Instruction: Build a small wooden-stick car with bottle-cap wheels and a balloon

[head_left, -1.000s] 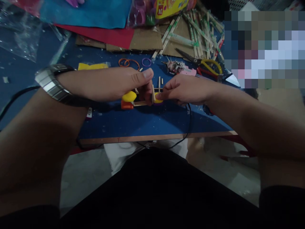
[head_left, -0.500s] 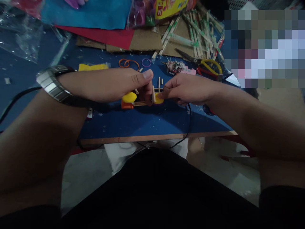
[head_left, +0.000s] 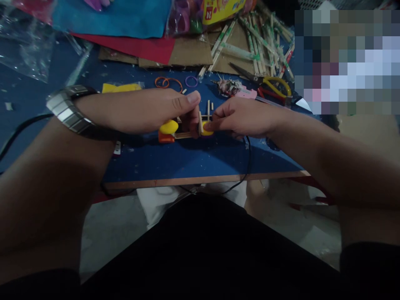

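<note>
Between my hands sits a small structure of thin wooden sticks (head_left: 183, 135), with yellow rounded pieces at both ends. The left yellow piece (head_left: 169, 126) lies above an orange piece (head_left: 166, 137). My left hand (head_left: 183, 106) reaches over the structure, fingers closed around its middle; the fingertips are partly hidden. My right hand (head_left: 233, 116) has its thumb and forefinger pressed at the right yellow piece (head_left: 206, 129). Two short sticks stand up there, a nearer stick (head_left: 201, 122) beside my left fingers and a farther stick (head_left: 208, 109).
Behind my hands lie rubber bands (head_left: 168, 83), a pink glue gun (head_left: 246, 92) with a messy tip, and yellow-handled pliers (head_left: 278, 85). Wrapped chopsticks (head_left: 258, 46), cardboard (head_left: 187, 54) and coloured sheets (head_left: 115, 18) fill the back. A black cable (head_left: 249, 158) hangs over the table's front edge (head_left: 175, 181).
Both hands keep the same hold on the stick structure. The whole view has shifted very slightly; nothing else visibly differs.
</note>
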Available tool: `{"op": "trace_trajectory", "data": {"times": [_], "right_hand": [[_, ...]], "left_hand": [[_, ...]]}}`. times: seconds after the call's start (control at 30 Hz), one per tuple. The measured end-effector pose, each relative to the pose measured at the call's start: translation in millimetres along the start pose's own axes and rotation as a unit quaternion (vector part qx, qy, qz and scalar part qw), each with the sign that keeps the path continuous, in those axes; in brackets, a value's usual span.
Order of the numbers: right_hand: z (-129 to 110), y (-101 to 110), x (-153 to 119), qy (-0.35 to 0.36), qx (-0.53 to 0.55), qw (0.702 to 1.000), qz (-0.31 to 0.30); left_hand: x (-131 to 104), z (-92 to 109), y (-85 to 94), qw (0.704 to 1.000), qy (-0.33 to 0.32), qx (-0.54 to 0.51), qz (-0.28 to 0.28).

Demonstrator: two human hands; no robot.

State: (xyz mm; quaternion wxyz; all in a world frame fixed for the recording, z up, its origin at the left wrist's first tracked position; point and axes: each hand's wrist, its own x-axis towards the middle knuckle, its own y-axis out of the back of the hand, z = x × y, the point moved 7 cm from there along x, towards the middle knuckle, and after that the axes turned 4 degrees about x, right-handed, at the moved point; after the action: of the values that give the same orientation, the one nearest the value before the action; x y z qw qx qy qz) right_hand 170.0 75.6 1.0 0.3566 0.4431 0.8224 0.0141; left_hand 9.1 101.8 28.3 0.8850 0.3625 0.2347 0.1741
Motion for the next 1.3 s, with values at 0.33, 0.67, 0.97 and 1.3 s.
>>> {"op": "trace_trajectory", "data": {"times": [0.33,0.67,0.97,1.3], "right_hand": [[-1,1,-1,0.013,-0.003,1.0,-0.006],[3,-2,2,0.009,-0.002,1.0,-0.009],[0,3,1,-0.011,0.003,1.0,0.008],[-29,9,-28,0.291,-0.15,0.938,0.118]], "left_hand": [[1,-2,-0.9,1.0,-0.003,-0.012,0.006],[1,0,0.7,1.0,-0.001,0.022,0.005],[0,0,0.1,1.0,-0.004,0.016,0.001],[0,0,0.6,1.0,-0.004,0.017,0.002]]}}
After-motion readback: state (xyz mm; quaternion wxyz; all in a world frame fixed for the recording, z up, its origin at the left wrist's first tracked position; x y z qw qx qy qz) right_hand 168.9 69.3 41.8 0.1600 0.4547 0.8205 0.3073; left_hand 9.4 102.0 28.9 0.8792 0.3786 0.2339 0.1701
